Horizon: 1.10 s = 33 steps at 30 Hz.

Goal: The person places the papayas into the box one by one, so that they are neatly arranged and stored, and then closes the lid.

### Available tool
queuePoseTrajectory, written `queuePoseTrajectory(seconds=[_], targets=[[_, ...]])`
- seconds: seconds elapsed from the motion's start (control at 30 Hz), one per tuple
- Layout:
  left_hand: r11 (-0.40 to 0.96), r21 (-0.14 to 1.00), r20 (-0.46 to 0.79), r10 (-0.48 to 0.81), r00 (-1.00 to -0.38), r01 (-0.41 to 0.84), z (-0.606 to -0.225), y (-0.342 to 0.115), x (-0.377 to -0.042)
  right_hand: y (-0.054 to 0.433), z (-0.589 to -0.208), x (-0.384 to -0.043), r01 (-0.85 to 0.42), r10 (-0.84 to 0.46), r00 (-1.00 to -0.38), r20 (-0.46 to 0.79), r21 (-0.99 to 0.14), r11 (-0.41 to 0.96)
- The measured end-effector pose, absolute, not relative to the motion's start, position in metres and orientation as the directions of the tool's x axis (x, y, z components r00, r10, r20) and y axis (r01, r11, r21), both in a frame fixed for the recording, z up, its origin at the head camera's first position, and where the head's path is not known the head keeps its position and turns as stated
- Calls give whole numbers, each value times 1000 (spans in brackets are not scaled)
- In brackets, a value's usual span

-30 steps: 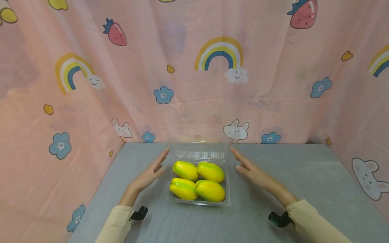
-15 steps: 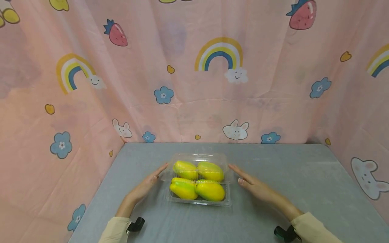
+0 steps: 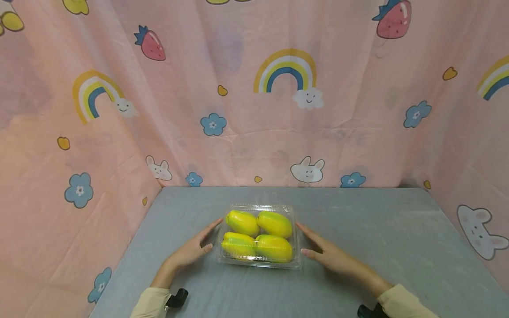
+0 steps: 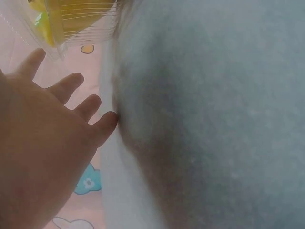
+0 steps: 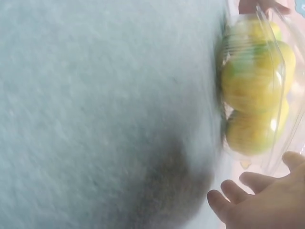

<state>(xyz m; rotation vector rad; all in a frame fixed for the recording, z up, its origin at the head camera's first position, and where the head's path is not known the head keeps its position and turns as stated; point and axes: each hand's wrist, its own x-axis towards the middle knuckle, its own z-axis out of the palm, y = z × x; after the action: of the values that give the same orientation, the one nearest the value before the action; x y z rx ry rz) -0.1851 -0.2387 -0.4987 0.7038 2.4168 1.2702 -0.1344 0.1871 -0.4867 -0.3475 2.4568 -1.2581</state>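
A clear plastic clamshell box (image 3: 258,265) sits on the table with several yellow-green, mango-like fruits (image 3: 274,224) inside. Its transparent lid (image 3: 262,207) lies over the fruits; whether its rim is pressed home I cannot tell. At the box's left side is my left hand (image 3: 191,251), fingers extended and thumb spread, fingertips close to the rim. My right hand (image 3: 332,255) mirrors it on the right, with fingers stretched toward the back corner. In the left wrist view, the left hand (image 4: 47,138) has its fingers apart beside the box. The right wrist view shows the right hand (image 5: 274,200) likewise.
The grey table (image 3: 377,229) extends on both sides of the box. A pink patterned curtain (image 3: 238,150) hangs behind it and along both sides. A dark wrist camera (image 3: 176,299) is strapped at the left cuff, another (image 3: 371,311) at the right.
The lid, upright behind the fruits at first, has swung forward and down over them. Both hands have come down and nearer along the box's sides.
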Motion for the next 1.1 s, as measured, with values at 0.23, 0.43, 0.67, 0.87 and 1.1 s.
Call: queuePoseTrajectory(seconds=[0.23,0.43,0.67,0.87,1.1], targets=[[534,825,-136,505,-852,185,-496,-234,-184,181,-488,-129,-44,-344,-915,-208,-798,601],[508,835,-107,528,-843,212,-493,-231,-182,177,-487,-127,-9,-324,-919,-226,-808,589],[512,840,-159,548,-821,179,-491,-230,-182,174,-483,-125,25,-339,-909,-241,-844,535],[397,917,-230,624,-747,50,-487,-231,-183,174,-479,-125,-14,-462,-865,-196,-911,413],[290,950,-286,671,-684,-113,-484,-229,-182,172,-478,-123,101,-495,-839,-225,-959,265]])
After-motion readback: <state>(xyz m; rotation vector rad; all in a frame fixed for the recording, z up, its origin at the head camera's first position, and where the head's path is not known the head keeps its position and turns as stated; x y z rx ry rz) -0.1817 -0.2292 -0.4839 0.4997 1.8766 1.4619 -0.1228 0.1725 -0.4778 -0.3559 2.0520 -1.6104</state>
